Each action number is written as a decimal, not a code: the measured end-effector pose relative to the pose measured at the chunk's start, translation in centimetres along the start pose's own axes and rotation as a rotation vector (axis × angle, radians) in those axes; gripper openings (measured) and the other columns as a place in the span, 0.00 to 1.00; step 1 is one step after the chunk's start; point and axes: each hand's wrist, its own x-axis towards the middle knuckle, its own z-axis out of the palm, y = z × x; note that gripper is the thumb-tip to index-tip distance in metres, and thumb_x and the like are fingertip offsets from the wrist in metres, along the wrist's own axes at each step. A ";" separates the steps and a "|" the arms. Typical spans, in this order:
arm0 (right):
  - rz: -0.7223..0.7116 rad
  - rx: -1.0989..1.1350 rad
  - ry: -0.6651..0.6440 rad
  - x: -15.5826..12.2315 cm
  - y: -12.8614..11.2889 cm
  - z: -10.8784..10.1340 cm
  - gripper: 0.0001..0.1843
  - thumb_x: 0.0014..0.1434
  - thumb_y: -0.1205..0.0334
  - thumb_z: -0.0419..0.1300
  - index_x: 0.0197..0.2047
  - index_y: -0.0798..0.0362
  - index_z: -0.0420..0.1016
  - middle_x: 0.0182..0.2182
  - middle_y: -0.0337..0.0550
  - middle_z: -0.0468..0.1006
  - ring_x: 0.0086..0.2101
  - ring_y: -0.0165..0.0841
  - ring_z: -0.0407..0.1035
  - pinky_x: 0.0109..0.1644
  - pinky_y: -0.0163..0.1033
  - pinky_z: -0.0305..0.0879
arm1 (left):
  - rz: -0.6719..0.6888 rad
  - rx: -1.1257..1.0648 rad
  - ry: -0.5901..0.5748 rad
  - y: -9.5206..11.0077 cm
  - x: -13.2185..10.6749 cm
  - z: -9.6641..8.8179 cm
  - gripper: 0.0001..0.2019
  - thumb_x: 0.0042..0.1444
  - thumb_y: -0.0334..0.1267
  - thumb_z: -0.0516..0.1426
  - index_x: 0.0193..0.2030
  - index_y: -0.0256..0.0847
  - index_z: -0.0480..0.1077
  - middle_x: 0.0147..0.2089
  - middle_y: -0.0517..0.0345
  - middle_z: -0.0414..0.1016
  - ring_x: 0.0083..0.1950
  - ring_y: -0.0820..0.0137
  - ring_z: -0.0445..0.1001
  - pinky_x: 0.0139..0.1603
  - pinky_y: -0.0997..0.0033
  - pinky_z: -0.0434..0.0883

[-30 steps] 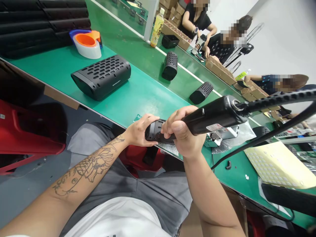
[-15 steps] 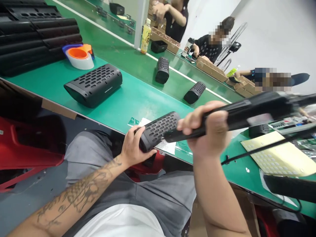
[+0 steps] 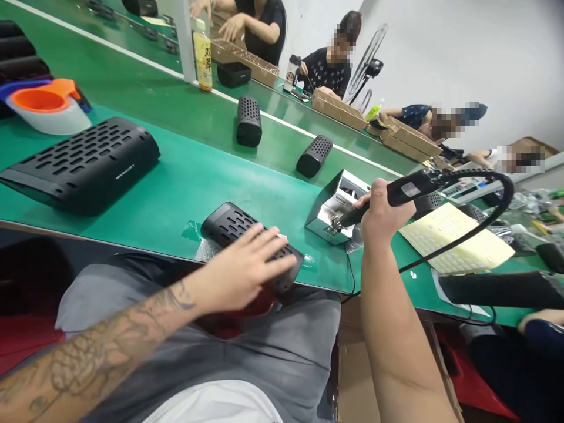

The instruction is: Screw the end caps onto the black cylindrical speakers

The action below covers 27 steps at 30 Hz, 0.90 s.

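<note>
My left hand [image 3: 249, 264] lies over a black perforated housing [image 3: 229, 222] at the table's front edge, fingers spread across its right part. A clear sheet shows under the housing's left end. In my right hand [image 3: 382, 211] is a black electric screwdriver [image 3: 409, 188] with a coiled cord, fingers wrapped round its body. Its tip is at the front of a small metal screw feeder box [image 3: 326, 214] on the table; whether a screw is on the tip is too small to tell.
Another larger-looking black housing [image 3: 88, 164] lies at left, near an orange and white tape roll [image 3: 48, 106]. Two black housings [image 3: 249, 120] rest further back. A yellow label sheet [image 3: 458, 241] lies at right. Co-workers sit across, behind cardboard boxes [image 3: 337, 110].
My right hand has carried the screwdriver from the housing to the screw feeder. My left hand has loosened from the housing's left end and now lies over its right part. The view has swung right.
</note>
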 end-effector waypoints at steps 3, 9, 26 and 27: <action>0.009 -0.003 -0.021 -0.4 0.1 -0.5 0.30 0.63 0.32 0.82 0.35 0.47 0.77 0.21 0.29 0.76 0.20 0.34 0.76 0.27 0.41 0.74 | -0.100 0.057 -0.264 -4.1 2.7 -2.5 0.49 0.60 0.46 0.78 0.87 0.44 0.73 0.79 0.35 0.81 0.78 0.39 0.79 0.83 0.41 0.70; 0.092 0.148 -0.084 -1.9 -2.9 -0.8 0.29 0.64 0.35 0.84 0.36 0.47 0.78 0.22 0.29 0.75 0.19 0.32 0.73 0.25 0.40 0.74 | -0.378 0.262 -0.337 -3.2 4.1 -2.2 0.55 0.65 0.58 0.77 0.90 0.28 0.68 0.66 0.25 0.84 0.65 0.35 0.80 0.68 0.42 0.70; 0.178 0.465 -0.476 -8.3 -9.7 2.9 0.28 0.63 0.37 0.87 0.36 0.47 0.80 0.22 0.30 0.77 0.19 0.31 0.73 0.25 0.41 0.80 | -0.430 0.194 -0.347 -2.1 4.2 -2.6 0.54 0.69 0.55 0.73 0.93 0.29 0.63 0.72 0.25 0.81 0.71 0.35 0.77 0.75 0.41 0.64; 0.182 0.467 -0.480 -8.3 -9.7 2.9 0.29 0.63 0.37 0.87 0.35 0.47 0.79 0.22 0.30 0.77 0.19 0.31 0.73 0.25 0.41 0.80 | -0.431 0.188 -0.340 -2.1 4.2 -2.6 0.54 0.69 0.55 0.73 0.93 0.29 0.64 0.72 0.25 0.82 0.71 0.35 0.77 0.76 0.41 0.64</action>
